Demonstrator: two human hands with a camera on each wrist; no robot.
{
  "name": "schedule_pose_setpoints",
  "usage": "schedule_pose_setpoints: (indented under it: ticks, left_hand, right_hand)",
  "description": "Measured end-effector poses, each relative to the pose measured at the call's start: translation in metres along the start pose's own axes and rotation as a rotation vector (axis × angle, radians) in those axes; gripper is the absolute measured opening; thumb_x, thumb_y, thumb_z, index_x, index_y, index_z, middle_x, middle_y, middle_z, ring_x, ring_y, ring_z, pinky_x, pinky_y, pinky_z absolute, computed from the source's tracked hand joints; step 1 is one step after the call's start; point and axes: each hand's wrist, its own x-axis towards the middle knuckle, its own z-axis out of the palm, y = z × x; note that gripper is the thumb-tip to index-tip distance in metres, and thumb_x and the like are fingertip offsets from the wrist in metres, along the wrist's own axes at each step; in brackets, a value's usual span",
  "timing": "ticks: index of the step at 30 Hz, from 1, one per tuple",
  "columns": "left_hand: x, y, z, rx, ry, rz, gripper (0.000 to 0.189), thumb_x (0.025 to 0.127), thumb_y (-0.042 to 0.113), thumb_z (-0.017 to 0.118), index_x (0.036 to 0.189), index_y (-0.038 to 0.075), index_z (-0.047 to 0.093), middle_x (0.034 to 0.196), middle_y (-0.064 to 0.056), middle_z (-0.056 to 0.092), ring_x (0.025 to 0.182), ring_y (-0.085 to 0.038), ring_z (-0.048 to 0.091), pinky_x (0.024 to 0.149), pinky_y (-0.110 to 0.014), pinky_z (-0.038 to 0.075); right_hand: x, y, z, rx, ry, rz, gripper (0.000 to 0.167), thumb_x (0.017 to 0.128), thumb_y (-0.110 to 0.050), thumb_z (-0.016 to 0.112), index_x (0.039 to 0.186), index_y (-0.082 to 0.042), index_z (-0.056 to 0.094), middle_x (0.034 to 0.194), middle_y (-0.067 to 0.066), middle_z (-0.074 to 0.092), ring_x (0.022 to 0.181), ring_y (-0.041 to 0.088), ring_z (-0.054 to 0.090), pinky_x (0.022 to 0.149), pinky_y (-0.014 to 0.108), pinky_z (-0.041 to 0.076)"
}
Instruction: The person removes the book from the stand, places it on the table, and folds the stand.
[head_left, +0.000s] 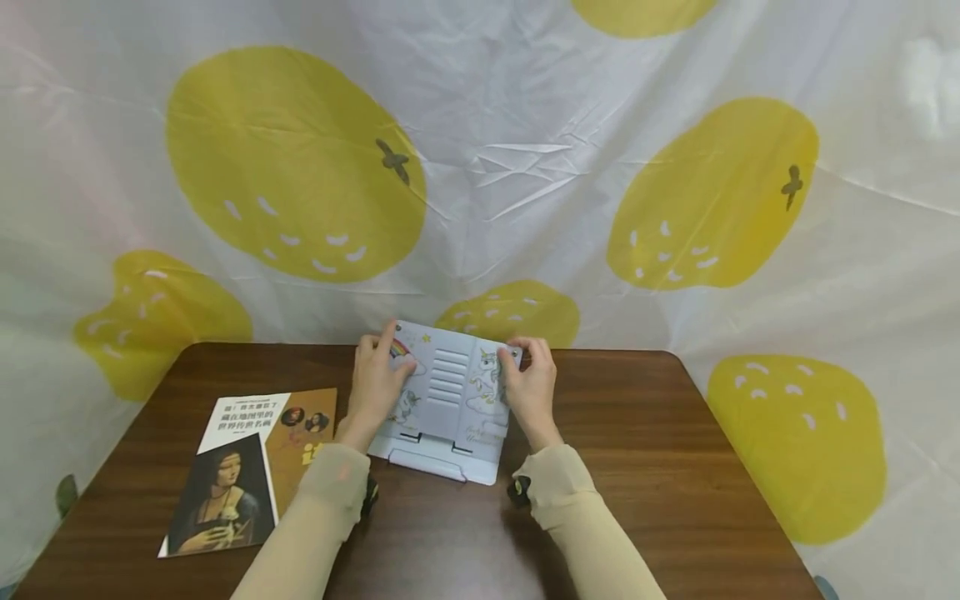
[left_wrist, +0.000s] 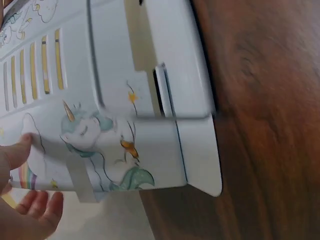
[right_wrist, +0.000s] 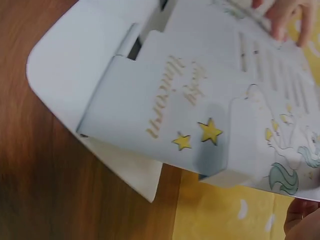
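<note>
A white book stand (head_left: 450, 387) printed with unicorns, a rainbow and stars is on the brown table, its slotted back panel tilted up from a flat base. My left hand (head_left: 377, 382) grips the panel's left edge near the top, thumb on the front face and fingers behind. On the opposite edge, my right hand (head_left: 531, 387) holds the upper corner the same way. The left wrist view shows the left thumb over the printed cloud on the stand (left_wrist: 155, 165). In the right wrist view the stand (right_wrist: 125, 100) fills most of the frame, with the right hand at the lower right corner.
A book (head_left: 232, 492) with a painted portrait on its cover lies at the left of the table (head_left: 637, 483), partly behind the left forearm. Behind the table hangs a white curtain (head_left: 517, 167) with large yellow fruit shapes, close to its back edge.
</note>
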Motion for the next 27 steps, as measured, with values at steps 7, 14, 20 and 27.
schedule_pose_setpoints:
  ticks: [7, 14, 20, 27]
  left_hand:
    - [0.0, 0.007, 0.01, 0.043, -0.081, -0.014, 0.072, 0.093, 0.011, 0.068, 0.153, 0.005, 0.029, 0.13, -0.025, 0.046, 0.117, -0.041, 0.049, 0.099, -0.052, 0.04]
    - [0.002, 0.011, 0.014, 0.035, -0.147, 0.008, 0.077, 0.091, 0.016, 0.071, 0.153, 0.001, 0.028, 0.144, -0.025, 0.039, 0.124, -0.045, 0.046, 0.102, -0.054, 0.04]
    - [0.005, 0.014, 0.021, 0.033, -0.234, 0.017, 0.083, 0.092, 0.025, 0.07, 0.155, 0.002, 0.021, 0.155, -0.027, 0.023, 0.135, -0.047, 0.034, 0.108, -0.056, 0.032]
    - [0.003, 0.017, 0.024, -0.021, -0.298, 0.079, 0.075, 0.094, 0.022, 0.068, 0.152, -0.002, 0.027, 0.154, -0.031, 0.021, 0.143, -0.042, 0.021, 0.113, -0.057, 0.019]
  right_hand:
    - [-0.01, -0.008, -0.012, 0.072, 0.023, 0.054, 0.008, 0.086, 0.0, 0.072, 0.092, 0.0, 0.066, 0.092, 0.013, 0.061, 0.078, 0.02, 0.056, 0.069, 0.023, 0.046]
    - [-0.02, -0.034, -0.022, 0.172, -0.03, 0.113, 0.009, 0.086, 0.005, 0.07, 0.09, 0.01, 0.064, 0.086, 0.022, 0.065, 0.069, 0.025, 0.053, 0.06, 0.023, 0.042]
    - [-0.03, -0.059, -0.033, 0.252, -0.09, 0.183, 0.01, 0.086, 0.009, 0.068, 0.092, 0.014, 0.062, 0.085, 0.026, 0.064, 0.064, 0.02, 0.053, 0.056, 0.016, 0.042]
    - [-0.041, -0.066, -0.034, 0.286, -0.092, 0.199, 0.012, 0.085, 0.007, 0.071, 0.093, 0.013, 0.064, 0.086, 0.025, 0.066, 0.066, 0.019, 0.058, 0.056, 0.016, 0.045]
